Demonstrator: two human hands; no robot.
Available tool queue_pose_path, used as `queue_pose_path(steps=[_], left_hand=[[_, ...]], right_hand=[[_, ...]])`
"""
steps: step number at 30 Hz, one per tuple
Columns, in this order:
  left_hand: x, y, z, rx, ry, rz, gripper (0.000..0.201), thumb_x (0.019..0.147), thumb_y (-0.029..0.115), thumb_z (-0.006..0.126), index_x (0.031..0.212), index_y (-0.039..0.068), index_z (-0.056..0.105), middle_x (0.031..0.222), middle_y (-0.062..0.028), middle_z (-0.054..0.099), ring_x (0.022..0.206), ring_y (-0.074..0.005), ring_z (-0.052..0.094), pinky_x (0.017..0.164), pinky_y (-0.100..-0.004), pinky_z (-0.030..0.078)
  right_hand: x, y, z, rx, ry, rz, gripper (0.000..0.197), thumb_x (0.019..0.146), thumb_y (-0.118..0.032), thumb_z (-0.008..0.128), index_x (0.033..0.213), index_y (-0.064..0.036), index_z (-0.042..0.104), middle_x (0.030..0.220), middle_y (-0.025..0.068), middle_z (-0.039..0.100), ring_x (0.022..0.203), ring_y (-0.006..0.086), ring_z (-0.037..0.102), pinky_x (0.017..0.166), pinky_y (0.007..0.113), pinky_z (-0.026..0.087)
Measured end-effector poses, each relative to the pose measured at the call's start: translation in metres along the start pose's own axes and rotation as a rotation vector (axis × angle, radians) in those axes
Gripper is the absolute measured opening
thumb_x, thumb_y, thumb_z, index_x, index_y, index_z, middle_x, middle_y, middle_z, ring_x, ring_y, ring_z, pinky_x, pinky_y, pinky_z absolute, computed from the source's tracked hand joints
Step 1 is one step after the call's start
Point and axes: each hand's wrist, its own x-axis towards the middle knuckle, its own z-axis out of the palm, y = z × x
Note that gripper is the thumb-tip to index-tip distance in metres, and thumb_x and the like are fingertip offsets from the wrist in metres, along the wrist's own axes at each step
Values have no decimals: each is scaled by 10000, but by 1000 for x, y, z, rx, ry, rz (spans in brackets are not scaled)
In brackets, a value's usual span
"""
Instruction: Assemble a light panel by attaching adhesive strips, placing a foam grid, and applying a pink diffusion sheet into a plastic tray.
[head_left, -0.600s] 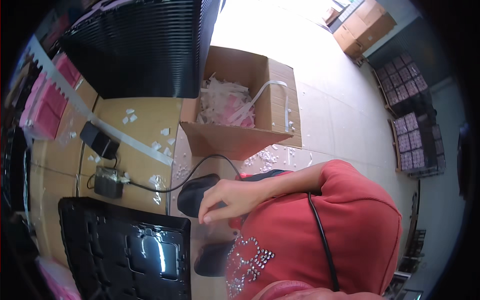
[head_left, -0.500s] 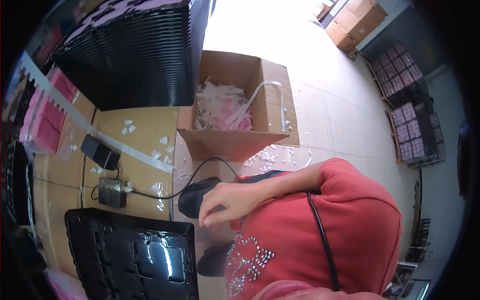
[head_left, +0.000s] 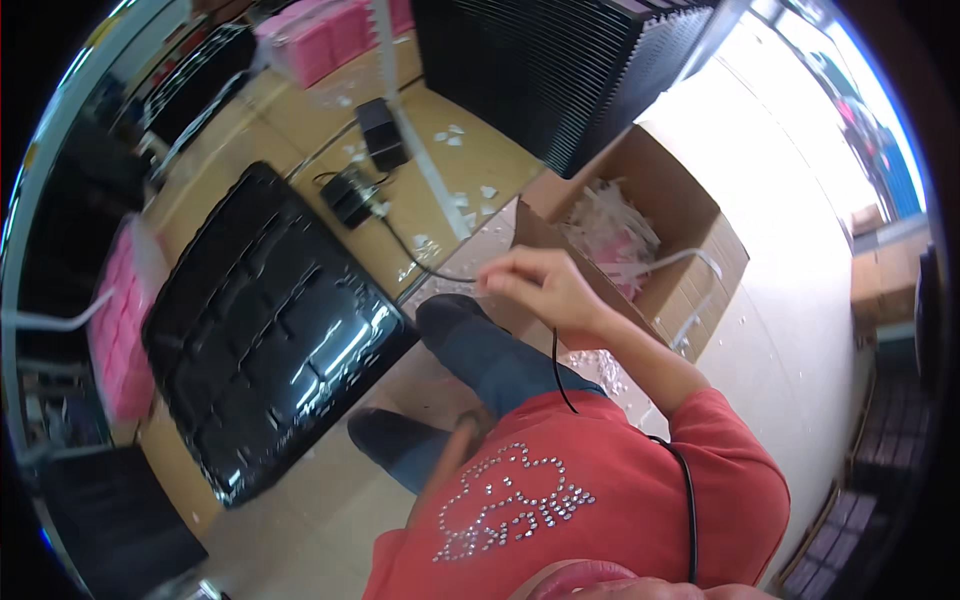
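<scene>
Black cable (head_left: 450, 277) runs from a small adapter (head_left: 347, 198) on the tan worktop (head_left: 503, 160) to the curled fingertips of the right hand (head_left: 545, 285); whether they pinch it or merely cover it, I cannot tell. Blurred, the left hand (head_left: 470, 428) sits low before the trouser legs, its grip unclear. Just left of the legs, a glossy black tray (head_left: 280, 330) lies tilted at the worktop's edge. Beyond the right hand stands an open carton (head_left: 690, 210) holding pale scraps (head_left: 608, 222).

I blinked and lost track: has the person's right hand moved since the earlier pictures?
Yes: judged against the cardboard box, the right hand has moved toward it, closing the gap seen before.
</scene>
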Motion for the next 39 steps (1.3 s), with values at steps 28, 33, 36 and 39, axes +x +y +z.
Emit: queue_pose_path(steps=[28,33,36,39], left_hand=[[-303,307,-42,-74,1017,1082,633,930,171,680,1473,11,398,1484,-187,456,1387,-291,440,1141,-383,330],[-305,317,-40,-187,976,1128,613,915,187,711,1436,-3,449,1422,-187,509,1349,-302,473,1134,-382,338],[-322,292,-37,-682,371,1009,218,1029,114,533,1141,-44,635,984,-97,676,887,-157,663,890,-328,525],[-336,259,-47,-910,225,1074,202,1035,115,523,1082,-41,643,806,-69,631,784,-168,659,843,-356,540]], right_hand=[[-53,-107,-35,123,109,-423,207,958,-79,660,1109,48,721,930,72,743,856,100,680,784,232,531],[-84,-123,-10,346,-135,-318,224,959,-76,657,1130,61,706,994,112,741,930,159,705,838,283,557],[-84,-123,10,437,-259,-180,285,969,-150,653,1156,63,689,1038,153,732,938,197,711,853,318,562],[-57,-97,36,619,-414,-166,413,1000,-263,596,1226,81,635,1115,192,704,1000,228,692,924,372,535]])
